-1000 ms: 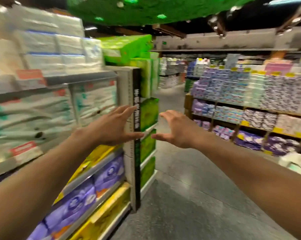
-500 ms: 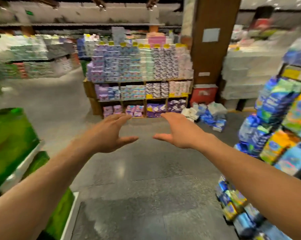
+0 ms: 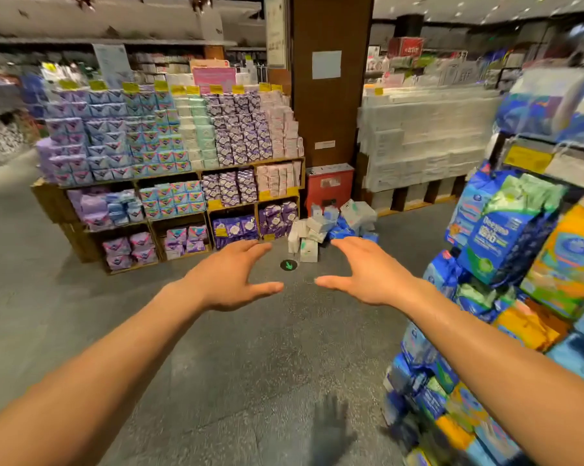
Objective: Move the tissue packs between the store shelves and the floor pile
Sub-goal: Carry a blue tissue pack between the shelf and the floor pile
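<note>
Fingers spread; floor pile, probably tissue, beside red box.

The floor pile lay as a loose heap of tissue packs on the grey floor, just beside the lower right corner of the wooden shelves. White and pale grey packs were tumbled at odd angles over blue packs, and one white pack stood upright at the front edge of the heap. The shelves rose in stepped tiers, filled with tidy rows of purple, blue, mint and pink packs facing outward, with yellow tags along the top row and on the shelf edges
</note>
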Motion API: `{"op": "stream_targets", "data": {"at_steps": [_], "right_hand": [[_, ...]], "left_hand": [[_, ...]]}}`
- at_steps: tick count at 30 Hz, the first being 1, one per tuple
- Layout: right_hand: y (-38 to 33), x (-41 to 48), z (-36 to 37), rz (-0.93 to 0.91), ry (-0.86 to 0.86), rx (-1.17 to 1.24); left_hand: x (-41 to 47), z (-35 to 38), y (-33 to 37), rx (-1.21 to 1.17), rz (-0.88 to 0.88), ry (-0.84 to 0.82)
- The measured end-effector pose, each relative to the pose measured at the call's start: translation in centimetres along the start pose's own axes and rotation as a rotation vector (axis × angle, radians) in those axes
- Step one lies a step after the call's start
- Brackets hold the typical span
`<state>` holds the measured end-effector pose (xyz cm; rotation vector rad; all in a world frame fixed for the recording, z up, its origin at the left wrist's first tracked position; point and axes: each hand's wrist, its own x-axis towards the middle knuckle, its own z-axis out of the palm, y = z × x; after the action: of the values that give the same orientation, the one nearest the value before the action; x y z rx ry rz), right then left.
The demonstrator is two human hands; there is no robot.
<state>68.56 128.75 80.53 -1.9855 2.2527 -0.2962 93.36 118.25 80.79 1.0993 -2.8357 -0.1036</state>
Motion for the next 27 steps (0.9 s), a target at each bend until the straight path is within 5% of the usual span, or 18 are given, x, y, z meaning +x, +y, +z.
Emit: {"op": "stream_targets", "data": {"at_steps": [13, 27], "right_hand": [[13.6, 25.7, 1.7, 0.115, -0.130, 0.031], [27.5, 57.4, 3.0, 0.379, -0.066, 0.138]], "left_hand": [[29.8, 5.4, -8.5, -0.103, 0.014, -0.055], [67.4, 9.2, -18.0, -0.125, 0.227, -0.203]]}}
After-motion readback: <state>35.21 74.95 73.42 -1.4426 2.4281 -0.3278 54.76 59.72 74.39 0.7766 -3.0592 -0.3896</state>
